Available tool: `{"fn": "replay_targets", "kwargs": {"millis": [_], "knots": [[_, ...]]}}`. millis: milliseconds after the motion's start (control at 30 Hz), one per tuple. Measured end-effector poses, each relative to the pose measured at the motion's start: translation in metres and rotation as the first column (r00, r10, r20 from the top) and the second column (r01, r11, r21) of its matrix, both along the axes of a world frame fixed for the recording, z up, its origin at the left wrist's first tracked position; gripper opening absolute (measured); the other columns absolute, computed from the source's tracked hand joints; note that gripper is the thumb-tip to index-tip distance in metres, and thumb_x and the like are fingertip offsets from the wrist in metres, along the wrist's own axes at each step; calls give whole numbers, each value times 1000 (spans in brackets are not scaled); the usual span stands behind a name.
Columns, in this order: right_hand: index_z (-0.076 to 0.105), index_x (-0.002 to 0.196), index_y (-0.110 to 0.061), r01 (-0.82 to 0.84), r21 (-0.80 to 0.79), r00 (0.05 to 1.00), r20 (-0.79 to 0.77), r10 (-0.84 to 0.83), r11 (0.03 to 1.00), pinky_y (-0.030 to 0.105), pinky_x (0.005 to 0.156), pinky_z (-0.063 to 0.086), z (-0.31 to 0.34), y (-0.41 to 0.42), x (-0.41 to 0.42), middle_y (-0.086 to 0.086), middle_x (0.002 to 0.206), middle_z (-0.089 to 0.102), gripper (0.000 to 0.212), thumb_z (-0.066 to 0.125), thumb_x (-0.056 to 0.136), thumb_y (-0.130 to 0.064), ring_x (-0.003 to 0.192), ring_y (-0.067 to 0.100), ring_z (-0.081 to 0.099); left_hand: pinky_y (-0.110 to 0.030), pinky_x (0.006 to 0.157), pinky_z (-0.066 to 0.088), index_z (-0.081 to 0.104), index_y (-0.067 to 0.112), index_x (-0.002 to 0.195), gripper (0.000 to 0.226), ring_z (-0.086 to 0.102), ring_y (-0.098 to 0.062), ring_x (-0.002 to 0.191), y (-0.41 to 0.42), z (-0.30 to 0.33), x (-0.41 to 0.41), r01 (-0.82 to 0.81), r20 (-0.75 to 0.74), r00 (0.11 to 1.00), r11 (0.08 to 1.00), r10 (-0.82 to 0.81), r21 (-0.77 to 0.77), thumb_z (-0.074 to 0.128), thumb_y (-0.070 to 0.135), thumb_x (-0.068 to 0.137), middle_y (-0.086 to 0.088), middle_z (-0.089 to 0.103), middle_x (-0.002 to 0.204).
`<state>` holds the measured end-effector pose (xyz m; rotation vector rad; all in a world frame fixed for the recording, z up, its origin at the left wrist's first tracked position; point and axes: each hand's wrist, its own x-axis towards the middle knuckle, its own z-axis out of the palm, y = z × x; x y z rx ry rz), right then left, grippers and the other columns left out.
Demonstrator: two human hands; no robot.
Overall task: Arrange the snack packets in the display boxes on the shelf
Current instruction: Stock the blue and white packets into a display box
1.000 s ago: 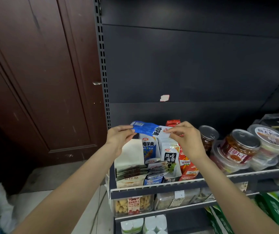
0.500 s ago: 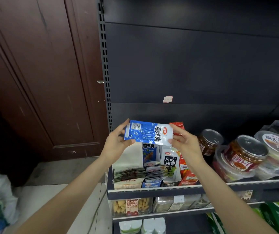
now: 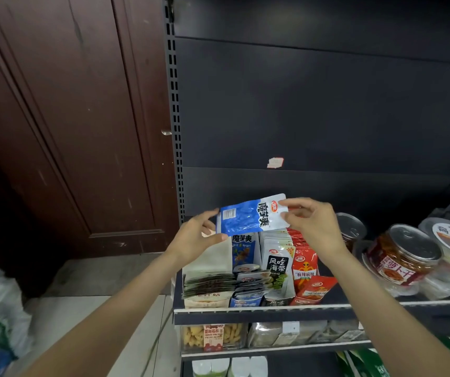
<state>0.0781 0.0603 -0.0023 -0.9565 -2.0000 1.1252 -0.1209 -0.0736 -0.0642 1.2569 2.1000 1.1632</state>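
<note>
Holding: blue-and-white snack packet [image 3: 252, 216], lifted above the display boxes [image 3: 248, 270].
Left hand [image 3: 195, 240]: fingers pinch its left edge.
Right hand [image 3: 312, 227]: fingertips pinch its right edge.
Room: bare black back panel [image 3: 313, 110] behind.
Right side: jars [image 3: 400, 257] near.

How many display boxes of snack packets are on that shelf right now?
4, side by side on the shelf: beige box leftmost, blue box, black-and-white box, red box rightmost. Others may be hidden behind the hands.
</note>
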Motion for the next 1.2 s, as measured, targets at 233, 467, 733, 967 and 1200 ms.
{"fn": "replay_targets", "kwargs": {"millis": [233,467,733,967,1200], "knots": [[71,100,-14,33,192,974,214,-75,981,12,65,48,-1,10,-4,-4,97,64,17,63,86,-8,80,3,59,-37,109,33,36,25,143,69,37,-21,130,2,-13,-7,41,-243,966,980,-89,-196,68,40,83,-2,44,139],[72,102,-12,-138,217,920,389,44,966,5,66,44,-20,11,-18,1,106,70,23,57,88,-1,85,5,60,-37,107,32,39,26,142,62,39,-22,130,3,-12,-9,46,-379,909,947,-171,-317,61,44,87,0,45,141],[73,87,-20,-258,440,872,489,11,860,28,73,47,-30,10,-46,-5,108,57,8,66,85,-16,96,12,55,-32,105,34,44,26,138,52,41,-19,125,-1,-9,-10,68,-411,892,954,-189,-291,59,38,90,2,48,137],[72,96,-22,-326,491,837,548,5,808,31,68,47,-20,14,-63,-4,98,64,16,57,92,-20,90,16,59,-33,104,35,43,30,139,51,43,-19,124,-7,-8,-13,85,-414,885,948,-213,-307,57,38,91,3,47,137],[70,101,-21,-360,310,725,687,54,880,32,74,50,-51,13,-69,0,96,71,17,56,93,-17,90,21,65,-34,104,36,42,29,140,53,43,-18,124,-7,-7,-14,92,-413,881,941,-229,-327,58,38,91,4,47,137]]}}
